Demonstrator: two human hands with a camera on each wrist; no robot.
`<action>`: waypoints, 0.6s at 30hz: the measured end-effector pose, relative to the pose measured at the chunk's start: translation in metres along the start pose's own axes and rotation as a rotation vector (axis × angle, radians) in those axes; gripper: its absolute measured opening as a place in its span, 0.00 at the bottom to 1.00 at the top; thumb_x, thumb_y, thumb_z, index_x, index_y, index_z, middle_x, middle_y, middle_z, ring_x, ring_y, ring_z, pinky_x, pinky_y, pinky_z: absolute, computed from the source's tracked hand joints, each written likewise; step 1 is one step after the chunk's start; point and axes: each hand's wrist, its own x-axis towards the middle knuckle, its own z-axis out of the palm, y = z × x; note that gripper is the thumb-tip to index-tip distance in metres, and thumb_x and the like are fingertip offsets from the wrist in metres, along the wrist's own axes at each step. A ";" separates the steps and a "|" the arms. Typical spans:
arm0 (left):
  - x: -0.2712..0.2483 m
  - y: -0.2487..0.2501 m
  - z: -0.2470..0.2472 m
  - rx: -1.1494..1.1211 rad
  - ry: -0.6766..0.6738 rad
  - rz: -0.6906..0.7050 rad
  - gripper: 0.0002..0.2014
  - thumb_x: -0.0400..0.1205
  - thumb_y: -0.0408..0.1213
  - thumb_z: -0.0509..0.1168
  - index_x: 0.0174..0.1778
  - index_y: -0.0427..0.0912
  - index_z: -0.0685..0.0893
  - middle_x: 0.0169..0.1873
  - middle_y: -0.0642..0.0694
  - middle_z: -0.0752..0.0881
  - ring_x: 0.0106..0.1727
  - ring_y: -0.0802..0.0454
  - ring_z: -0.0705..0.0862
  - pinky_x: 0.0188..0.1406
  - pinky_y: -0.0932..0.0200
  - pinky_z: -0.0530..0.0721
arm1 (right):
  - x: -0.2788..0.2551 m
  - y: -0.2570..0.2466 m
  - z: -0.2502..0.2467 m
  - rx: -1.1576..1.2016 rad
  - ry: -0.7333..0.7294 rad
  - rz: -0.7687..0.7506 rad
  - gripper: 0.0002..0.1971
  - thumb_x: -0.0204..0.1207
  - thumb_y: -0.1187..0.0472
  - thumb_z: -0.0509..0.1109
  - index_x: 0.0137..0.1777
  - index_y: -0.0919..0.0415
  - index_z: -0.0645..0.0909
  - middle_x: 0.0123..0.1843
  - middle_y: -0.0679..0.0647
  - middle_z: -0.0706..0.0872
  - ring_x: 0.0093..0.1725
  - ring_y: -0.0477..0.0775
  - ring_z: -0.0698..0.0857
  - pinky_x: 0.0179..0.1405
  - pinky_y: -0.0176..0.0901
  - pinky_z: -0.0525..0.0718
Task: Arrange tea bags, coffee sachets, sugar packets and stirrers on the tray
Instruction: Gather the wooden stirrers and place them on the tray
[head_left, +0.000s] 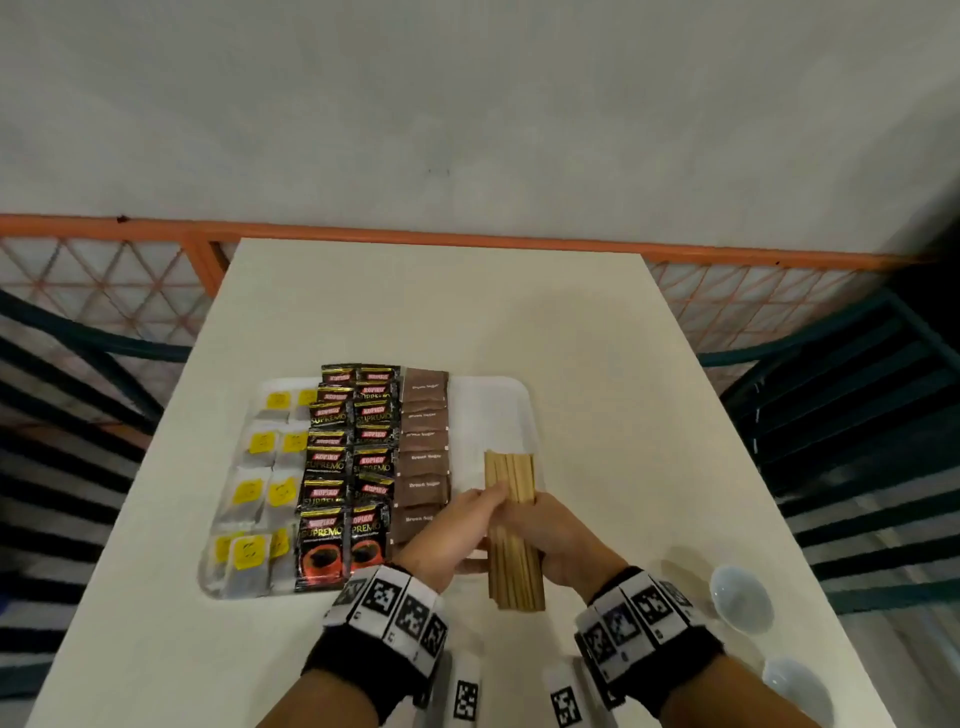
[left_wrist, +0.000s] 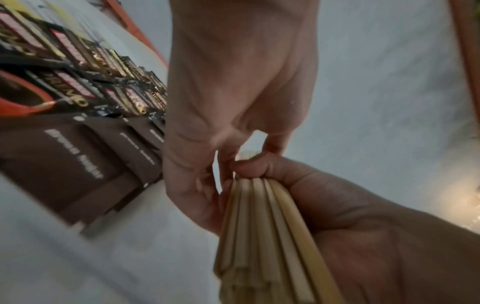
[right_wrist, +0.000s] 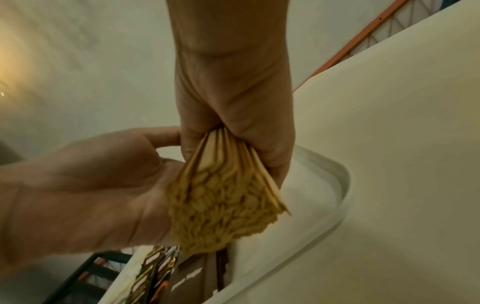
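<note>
We see both hands, left hand (head_left: 457, 525) and right hand (head_left: 561, 535), clamped together on the stirrers (head_left: 511, 483), held over the tray (head_left: 498, 400), right of the sugar packets (head_left: 426, 452).

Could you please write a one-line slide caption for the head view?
Both hands, left hand and right hand, hold a bundle of stirrers over the tray, beside the sugar packets.

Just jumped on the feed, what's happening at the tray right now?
A person holds a bundle of wooden stirrers in both hands: the right hand grips it, the left hand pinches at its side. It hovers over the bare right part of the white tray. Tea bags, coffee sachets and brown sugar packets already lie in rows on the tray.
</note>
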 end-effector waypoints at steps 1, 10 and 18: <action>0.004 0.005 -0.002 -0.002 0.004 0.007 0.09 0.84 0.49 0.55 0.48 0.51 0.78 0.48 0.47 0.85 0.50 0.51 0.84 0.48 0.56 0.85 | 0.004 -0.003 0.001 -0.017 0.014 0.001 0.10 0.72 0.64 0.71 0.53 0.63 0.82 0.47 0.61 0.89 0.48 0.61 0.88 0.48 0.55 0.88; 0.053 0.036 -0.009 0.042 0.153 0.001 0.12 0.81 0.46 0.59 0.55 0.45 0.79 0.51 0.43 0.85 0.51 0.48 0.84 0.46 0.53 0.84 | 0.062 -0.039 -0.005 -0.184 0.089 0.059 0.09 0.74 0.68 0.67 0.53 0.68 0.81 0.49 0.63 0.87 0.51 0.61 0.86 0.57 0.56 0.85; 0.079 0.039 -0.001 0.316 0.290 0.064 0.09 0.83 0.40 0.54 0.47 0.41 0.79 0.41 0.45 0.82 0.42 0.51 0.81 0.39 0.61 0.78 | 0.083 -0.038 -0.015 -0.583 0.206 -0.092 0.11 0.76 0.61 0.65 0.48 0.70 0.83 0.45 0.61 0.86 0.43 0.57 0.84 0.38 0.42 0.81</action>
